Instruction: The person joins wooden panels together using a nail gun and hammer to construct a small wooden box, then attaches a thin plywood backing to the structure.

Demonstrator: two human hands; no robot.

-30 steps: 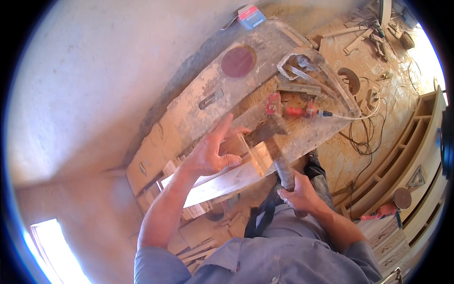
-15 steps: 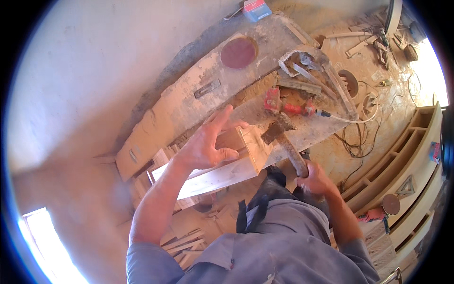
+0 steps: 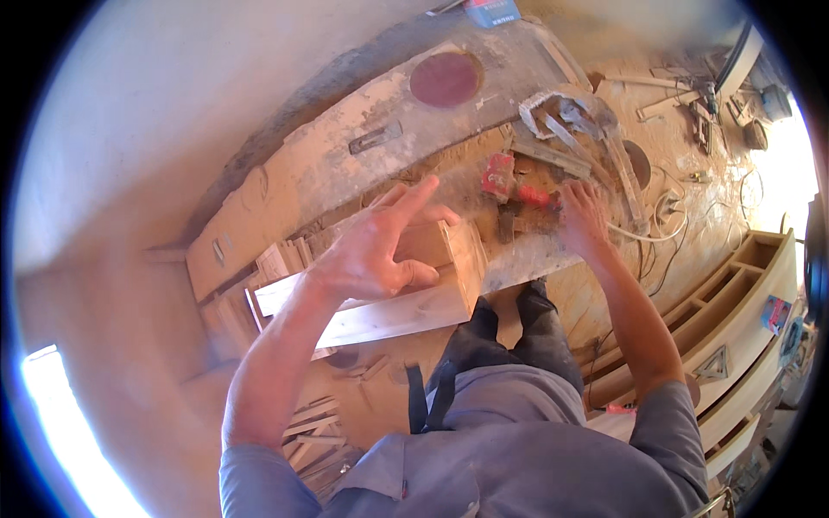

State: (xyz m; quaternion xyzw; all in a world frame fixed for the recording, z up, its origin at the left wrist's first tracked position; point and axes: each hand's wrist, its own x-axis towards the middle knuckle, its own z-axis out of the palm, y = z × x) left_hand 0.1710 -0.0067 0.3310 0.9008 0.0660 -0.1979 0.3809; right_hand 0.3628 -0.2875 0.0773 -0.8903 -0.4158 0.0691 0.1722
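Note:
An open-topped pale wooden box (image 3: pixel 401 316), drawer-like, lies across the near side of the bench. Over its opening is my left hand (image 3: pixel 376 250), fingers spread and thumb apart; one fingertip comes close to the box's far end corner. I cannot tell whether it rests on the wood. My right hand (image 3: pixel 589 220) is farther out, low over the bench, with its fingers curled. A hammer (image 3: pixel 507 223) lies with its head right of the box, its handle running toward my right palm, where the grip is partly hidden. Just beyond, a red power tool (image 3: pixel 501 177) touches or nearly touches my right fingers.
A dusty board (image 3: pixel 328 173) carries a dark red sanding disc (image 3: pixel 446 79). A white hose (image 3: pixel 648 235) curves off the bench's right side. Long wooden frames with compartments (image 3: pixel 691 302) stand at right. Scrap wood strips (image 3: pixel 315 427) lie on the floor at lower left.
My right hand has moved forward from near my body to the red tool, and the hammer has swung round so its handle points right. My left hand stays over the box.

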